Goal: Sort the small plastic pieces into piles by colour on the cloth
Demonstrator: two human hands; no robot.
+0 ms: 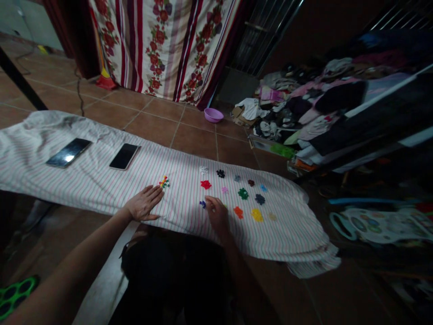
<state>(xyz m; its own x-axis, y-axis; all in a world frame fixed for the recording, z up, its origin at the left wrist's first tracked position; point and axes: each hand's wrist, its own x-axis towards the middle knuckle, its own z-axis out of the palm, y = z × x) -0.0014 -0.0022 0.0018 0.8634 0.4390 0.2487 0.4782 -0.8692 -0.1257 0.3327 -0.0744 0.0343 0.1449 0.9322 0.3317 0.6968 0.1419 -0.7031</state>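
Observation:
My left hand [145, 204] lies flat on the striped cloth [182, 180] with its fingers stretched out. Just beyond its fingertips is a small cluster of mixed red, yellow, green and white pieces [164, 182]. My right hand [217, 212] is over the cloth with its fingers curled and thumb and index pinched together; what they hold, if anything, is too small to make out. Right beside those fingertips sits a little heap of dark blue pieces [202, 204]. Around it are heaps sorted by colour, among them red [205, 184], green [242, 194], orange [238, 212] and yellow [257, 215].
Two phones, one reflecting light [69, 152] and one dark [124, 156], lie on the cloth to the left. Beyond on the tiled floor stands a purple basin [213, 115]. Piled clothes [297, 99] fill the right side, behind a floral curtain's [158, 49] edge.

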